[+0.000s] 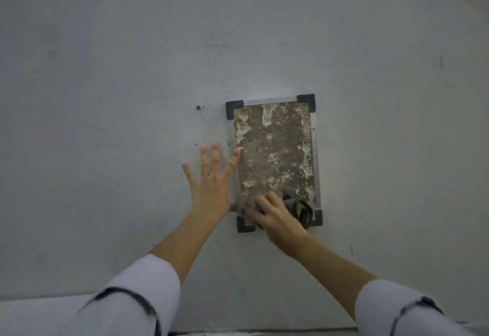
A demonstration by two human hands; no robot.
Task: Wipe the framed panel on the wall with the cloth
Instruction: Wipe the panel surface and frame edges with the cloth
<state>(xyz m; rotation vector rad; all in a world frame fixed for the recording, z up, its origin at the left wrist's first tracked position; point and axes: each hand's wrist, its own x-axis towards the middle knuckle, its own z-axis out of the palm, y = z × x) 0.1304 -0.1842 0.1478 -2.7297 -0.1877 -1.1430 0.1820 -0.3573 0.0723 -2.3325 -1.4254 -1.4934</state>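
Note:
The framed panel (275,150) hangs on the grey wall, a brown rectangle mottled with pale patches, with dark corner brackets and a thin metal edge. My left hand (211,182) lies flat on the wall with fingers spread, its index fingertip touching the panel's left edge. My right hand (275,216) presses a dark grey cloth (300,210) with a yellow-green patch against the panel's lower part, near the bottom right corner bracket. The right hand is blurred. It hides part of the cloth and the panel's bottom edge.
The wall (132,70) is bare grey plaster with faint scuffs. A small screw or hole (198,107) sits left of the panel's top left bracket. A pale ledge or floor edge (39,309) runs along the bottom left. Both sleeves are white.

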